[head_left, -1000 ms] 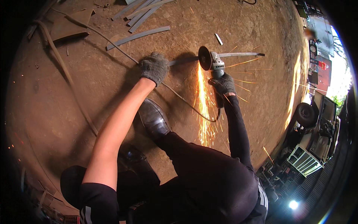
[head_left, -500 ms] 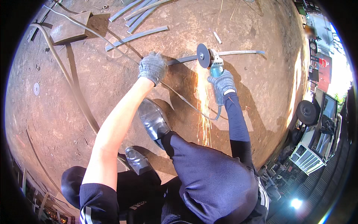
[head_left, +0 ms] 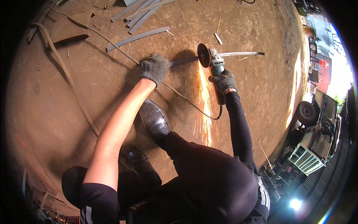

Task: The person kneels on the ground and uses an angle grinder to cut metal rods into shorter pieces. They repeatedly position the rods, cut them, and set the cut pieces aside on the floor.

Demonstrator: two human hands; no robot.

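My gloved left hand [head_left: 154, 68] is closed round the left end of a flat grey metal bar [head_left: 182, 61], pressing it low over the ground. In my gloved right hand [head_left: 224, 80] is an angle grinder [head_left: 216, 63], gripped by its body. Its upright cutting disc [head_left: 203, 55] meets the bar near the middle. Bright sparks [head_left: 204, 108] stream from there toward my legs. Beyond the grinder the bar's right part [head_left: 246, 53] runs on. The grinder's cord [head_left: 186, 100] loops back leftward, passing behind my left wrist. The fingers' undersides are hidden.
Several metal strips [head_left: 140, 38] lie at the far left of the brown ground, near a rusty metal plate [head_left: 72, 27]. A thick hose [head_left: 63, 69] runs down the left side. My shoe [head_left: 154, 118] stands close to the sparks. A vehicle [head_left: 317, 127] stands at the right.
The picture has darkened. The grinder and its disc have shifted very slightly to the right and turned a little, still throwing sparks. My left hand stays nearly in place on the metal bar.
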